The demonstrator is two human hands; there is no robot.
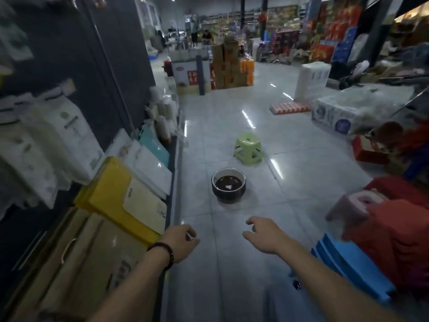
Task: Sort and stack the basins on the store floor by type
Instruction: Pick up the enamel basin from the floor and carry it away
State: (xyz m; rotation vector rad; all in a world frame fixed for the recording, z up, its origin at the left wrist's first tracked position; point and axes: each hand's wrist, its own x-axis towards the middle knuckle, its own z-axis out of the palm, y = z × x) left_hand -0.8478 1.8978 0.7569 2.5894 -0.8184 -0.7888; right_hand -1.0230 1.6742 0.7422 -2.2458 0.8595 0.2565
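A short stack of round basins (pixel 228 185), dark inside with a pale rim, stands on the tiled floor in the middle of the aisle. Both my hands reach forward below it and hold nothing. My left hand (pixel 181 242), with a bead bracelet at the wrist, has its fingers loosely curled. My right hand (pixel 263 233) is spread palm down with relaxed fingers, a little short of the basins.
A green plastic stool (pixel 248 147) stands just beyond the basins. A shelf of packaged goods (pixel 130 189) lines the left side. Stacked red (pixel 390 231), pink (pixel 355 205) and blue (pixel 348 268) plastic stools crowd the right. Paper-goods packs (pixel 343 115) and cartons (pixel 228 66) lie farther back.
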